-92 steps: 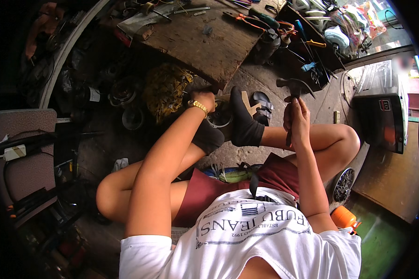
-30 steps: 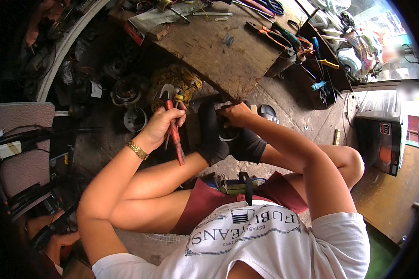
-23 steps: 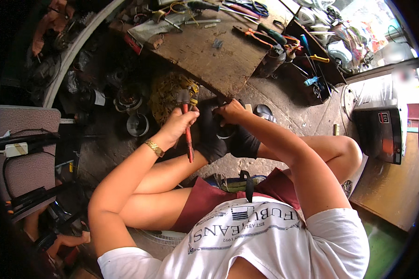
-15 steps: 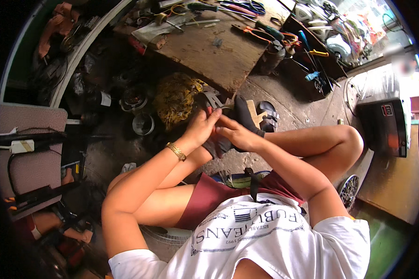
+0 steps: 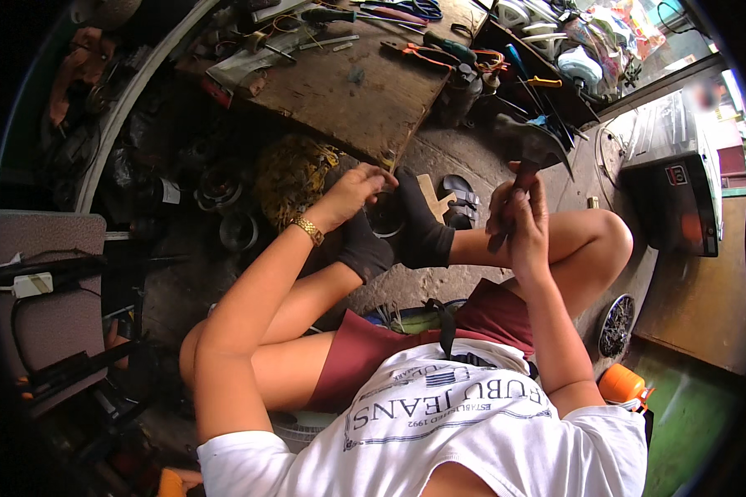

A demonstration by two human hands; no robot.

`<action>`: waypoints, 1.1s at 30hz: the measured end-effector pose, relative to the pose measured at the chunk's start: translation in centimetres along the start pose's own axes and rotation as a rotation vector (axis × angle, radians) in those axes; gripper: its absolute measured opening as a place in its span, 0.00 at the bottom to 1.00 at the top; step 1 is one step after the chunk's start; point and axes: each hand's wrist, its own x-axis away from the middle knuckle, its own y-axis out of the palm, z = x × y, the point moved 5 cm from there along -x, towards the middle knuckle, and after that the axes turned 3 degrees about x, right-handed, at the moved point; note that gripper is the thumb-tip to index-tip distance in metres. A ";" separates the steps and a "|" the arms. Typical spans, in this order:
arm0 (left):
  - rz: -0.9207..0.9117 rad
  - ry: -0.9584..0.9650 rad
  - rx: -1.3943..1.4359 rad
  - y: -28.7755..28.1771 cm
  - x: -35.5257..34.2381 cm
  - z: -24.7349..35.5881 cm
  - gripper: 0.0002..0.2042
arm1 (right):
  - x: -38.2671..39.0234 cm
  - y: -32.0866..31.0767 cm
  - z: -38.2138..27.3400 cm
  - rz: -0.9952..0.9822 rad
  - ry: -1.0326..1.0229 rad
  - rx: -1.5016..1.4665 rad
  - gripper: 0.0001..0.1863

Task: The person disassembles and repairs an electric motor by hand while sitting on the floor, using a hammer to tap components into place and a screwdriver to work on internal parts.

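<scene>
Beside a worn wooden bench [image 5: 331, 99], grips a hammer [image 5: 524, 172] head-forward in the curled right hand [image 5: 526, 219], well right of a round part [image 5: 384, 220] between socked feet [image 5: 423, 222], with the left hand [image 5: 359, 192] nearer it, fingers bent, any pinch impossible to tell.

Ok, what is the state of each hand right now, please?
Left hand: partly curled; whether it holds something cannot be told.
Right hand: closed, holding a hammer by its handle.

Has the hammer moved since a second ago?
Yes: against the near corner of the wooden table, the hammer went rightward, from left of it in the left hand to right of it in the right hand.
</scene>
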 end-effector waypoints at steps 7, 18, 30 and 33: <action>0.083 0.361 -0.248 0.9 -0.5 -0.6 0.03 | 0.2 0.7 0.8 -0.080 0.106 0.083 0.19; 0.227 0.483 -0.593 0.9 0.0 -2.0 0.04 | 0.9 1.3 1.4 -0.113 0.128 0.089 0.18; 0.204 0.514 -0.537 0.9 -0.1 -1.8 0.05 | 1.2 2.3 2.4 -0.150 0.162 0.072 0.18; 0.198 0.490 -0.556 1.0 -0.1 -1.8 0.04 | 1.3 2.3 2.6 -0.150 0.173 0.090 0.18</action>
